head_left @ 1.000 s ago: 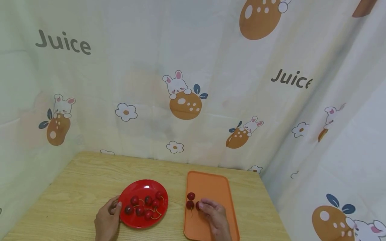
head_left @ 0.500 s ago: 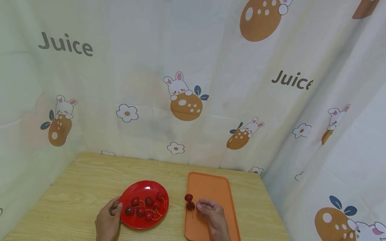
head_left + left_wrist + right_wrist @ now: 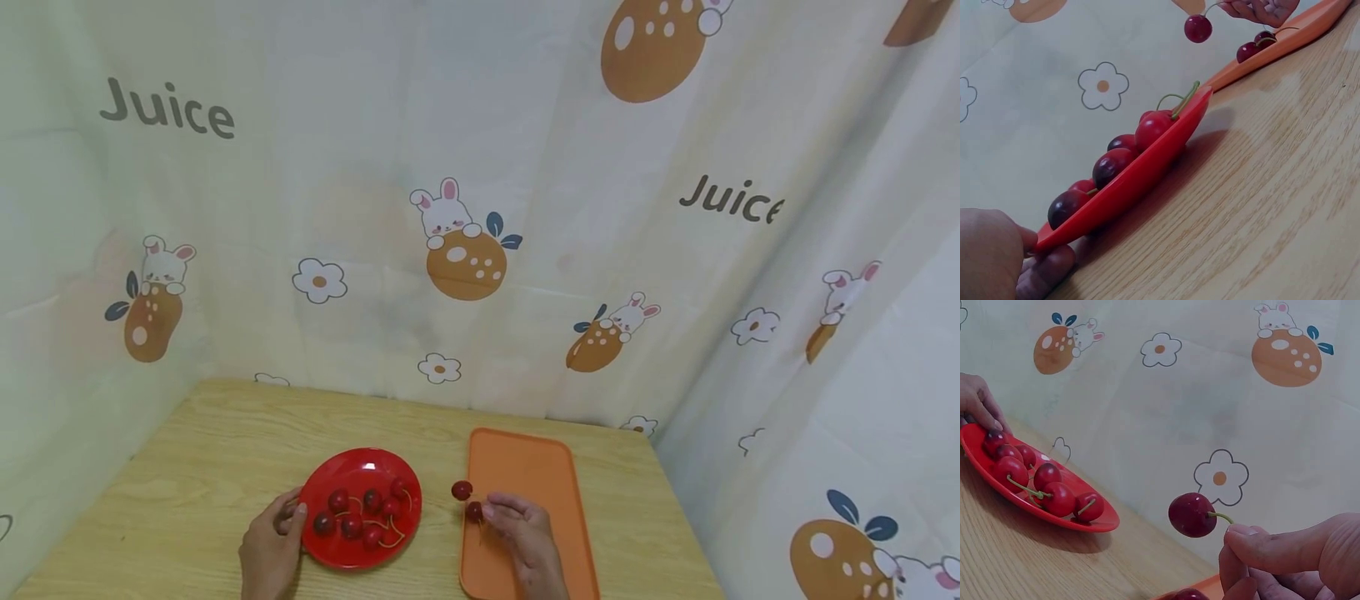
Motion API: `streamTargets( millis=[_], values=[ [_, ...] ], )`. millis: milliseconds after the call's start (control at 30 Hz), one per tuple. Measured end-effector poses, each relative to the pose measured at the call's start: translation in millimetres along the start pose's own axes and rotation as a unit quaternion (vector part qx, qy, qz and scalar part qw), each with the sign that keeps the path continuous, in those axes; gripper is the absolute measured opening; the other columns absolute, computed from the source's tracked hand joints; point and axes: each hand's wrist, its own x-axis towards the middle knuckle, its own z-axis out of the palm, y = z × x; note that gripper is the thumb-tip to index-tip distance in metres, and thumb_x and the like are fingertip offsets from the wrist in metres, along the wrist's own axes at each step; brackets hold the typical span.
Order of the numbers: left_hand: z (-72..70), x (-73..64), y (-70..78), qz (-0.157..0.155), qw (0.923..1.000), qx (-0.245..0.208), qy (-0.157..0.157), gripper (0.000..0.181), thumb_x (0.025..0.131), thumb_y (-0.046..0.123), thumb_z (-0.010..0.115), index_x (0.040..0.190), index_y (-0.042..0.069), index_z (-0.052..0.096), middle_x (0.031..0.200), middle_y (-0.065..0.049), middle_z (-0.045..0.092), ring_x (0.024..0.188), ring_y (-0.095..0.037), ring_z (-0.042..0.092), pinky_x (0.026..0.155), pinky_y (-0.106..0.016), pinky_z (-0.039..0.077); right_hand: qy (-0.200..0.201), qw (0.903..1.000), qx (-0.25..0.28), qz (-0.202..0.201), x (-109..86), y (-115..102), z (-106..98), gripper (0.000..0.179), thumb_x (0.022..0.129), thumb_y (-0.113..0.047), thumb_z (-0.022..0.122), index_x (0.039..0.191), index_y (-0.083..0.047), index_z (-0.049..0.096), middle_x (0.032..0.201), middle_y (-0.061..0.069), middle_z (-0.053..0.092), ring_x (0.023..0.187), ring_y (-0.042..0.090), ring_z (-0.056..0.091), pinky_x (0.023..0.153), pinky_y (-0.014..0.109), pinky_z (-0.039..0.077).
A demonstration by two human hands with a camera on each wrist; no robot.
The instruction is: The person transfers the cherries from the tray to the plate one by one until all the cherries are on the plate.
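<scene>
Here we have the right hand (image 3: 525,533) pinching a cherry (image 3: 1191,514) by its thin stalk, the grip narrow, thumb and fingertip closed on the stem alone, and the fruit hangs in the air over the left edge of the orange tray (image 3: 532,467), between the tray and the red plate (image 3: 360,554). That stalk is the weak point as we see it: a cherry dangling from so slight a hold could swing, slip out of the pinch or part from the stem, and a round fruit dropped on the rim would likely roll off onto the worktop (image 3: 202,467). Below the hand another cherry (image 3: 474,511) lies on the tray near its left edge, so a careless lowering could knock it over the low lip. Over on the other side the left hand (image 3: 270,550) grips the near-left rim of the plate, thumb on top, fingers curled under; in the left wrist view the plate looks tilted, though we cannot tell whether that is only the camera's slant, and if it is truly tipped, the heap of cherries (image 3: 363,512) could slide toward the low side. The worktop is pale wood-grain laminate, smooth enough to let fruit run, and a cream curtain (image 3: 465,233) printed with rabbits, flowers and the word "Juice" hangs behind and along both sides.
</scene>
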Motion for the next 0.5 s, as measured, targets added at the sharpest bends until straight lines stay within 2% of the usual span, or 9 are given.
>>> streamTargets(
  millis=[300, 500],
  values=[
    [0.3, 1.1, -0.4, -0.011, 0.9999, -0.001, -0.012, 0.038, 0.109, 0.018, 0.065, 0.145, 0.004, 0.067, 0.127, -0.025, 0.078, 0.089, -0.021, 0.075, 0.080, -0.034, 0.049, -0.007, 0.9997, -0.021, 0.004, 2.9, 0.8, 11.1, 0.016, 0.098, -0.004, 0.079, 0.114, -0.002, 0.080, 0.090, -0.006, 0.083, 0.086, 0.005, 0.076, 0.081, 0.023, 0.058],
    [-0.6, 1.4, 1.9, -0.010, 0.9999, -0.003, -0.008, 0.038, 0.108, 0.016, 0.065, 0.144, 0.003, 0.068, 0.125, -0.026, 0.078, 0.087, -0.019, 0.074, 0.078, -0.033, 0.048, -0.005, 0.9998, -0.018, -0.005, 2.9, -2.2, 19.1, 0.021, 0.097, -0.003, 0.079, 0.118, 0.003, 0.077, 0.092, -0.005, 0.083, 0.086, 0.006, 0.076, 0.079, 0.023, 0.057]
  ],
)
